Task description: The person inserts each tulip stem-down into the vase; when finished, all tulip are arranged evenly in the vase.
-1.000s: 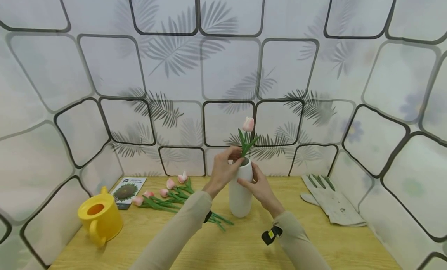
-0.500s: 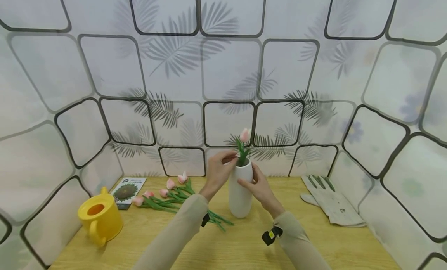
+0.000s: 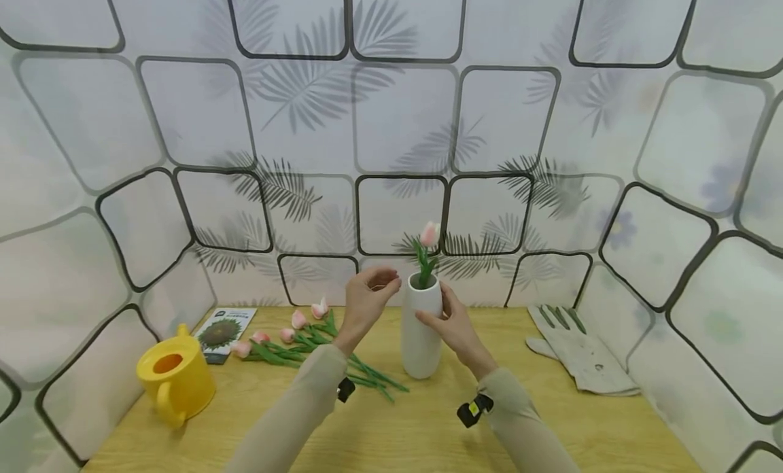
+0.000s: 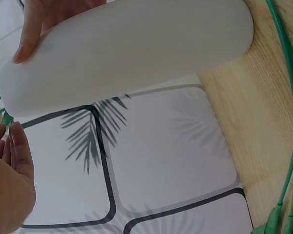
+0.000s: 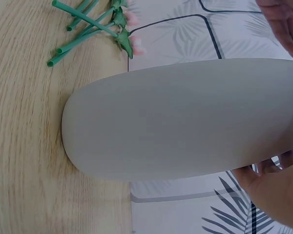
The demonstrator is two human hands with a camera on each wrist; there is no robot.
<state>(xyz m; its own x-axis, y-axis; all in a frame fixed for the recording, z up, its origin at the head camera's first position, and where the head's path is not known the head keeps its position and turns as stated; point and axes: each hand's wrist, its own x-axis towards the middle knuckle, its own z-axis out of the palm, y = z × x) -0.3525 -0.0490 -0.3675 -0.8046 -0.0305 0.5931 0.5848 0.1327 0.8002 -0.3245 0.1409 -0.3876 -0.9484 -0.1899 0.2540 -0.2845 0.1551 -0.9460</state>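
A tall white vase (image 3: pixel 421 344) stands upright on the wooden table. One pink tulip (image 3: pixel 429 235) with green leaves rises from its mouth, its stem inside the vase. My right hand (image 3: pixel 457 331) grips the vase's upper right side, thumb across the front and fingers round the far side. Just left of the rim is my left hand (image 3: pixel 367 300), fingers loosely bent with nothing between them and apart from the tulip. In the left wrist view, the left fingertips (image 4: pixel 20 141) appear near the vase's mouth, while the right wrist view shows mostly the vase body (image 5: pixel 185 122).
Several pink tulips (image 3: pixel 306 347) lie left of the vase, stems pointing toward it. A yellow watering can (image 3: pixel 196 384) stands at the left, with a sunflower seed packet (image 3: pixel 238 318) behind it. Garden gloves (image 3: pixel 590 361) lie at the right, and a patterned wall backs the table (image 3: pixel 391 435).
The tulip has sunk lower into the vase. My left hand has let go of it and drawn away to the left. The right hand keeps its grip on the vase.
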